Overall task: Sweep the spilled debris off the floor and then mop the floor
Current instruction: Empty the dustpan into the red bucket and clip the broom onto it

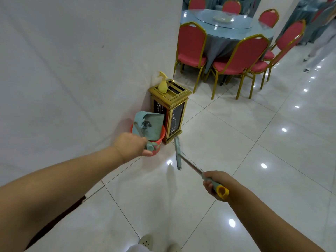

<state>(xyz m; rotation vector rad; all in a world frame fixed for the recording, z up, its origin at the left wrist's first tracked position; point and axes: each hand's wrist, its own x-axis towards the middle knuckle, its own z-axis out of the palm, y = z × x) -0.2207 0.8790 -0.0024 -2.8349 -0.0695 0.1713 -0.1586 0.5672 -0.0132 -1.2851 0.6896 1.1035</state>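
Observation:
My left hand (pixel 131 143) grips the handle of a teal dustpan (pixel 151 125), whose pan is tipped over a small red bucket (pixel 160 140) by the wall. Dark debris lies inside the pan near its comb teeth. My right hand (pixel 215 184) holds the teal, yellow-capped end of a broom handle. The broom's teal head (pixel 177 152) rests on the white tiled floor (pixel 236 160), just right of the bucket.
A gold-framed black bin (pixel 171 113) stands in the wall corner with a yellow spray bottle (pixel 162 84) on top. Red chairs (pixel 236 57) ring a round blue-clothed table (pixel 227 28) beyond. A person's legs (pixel 316 51) show at far right. My shoes (pixel 146 241) are at the bottom.

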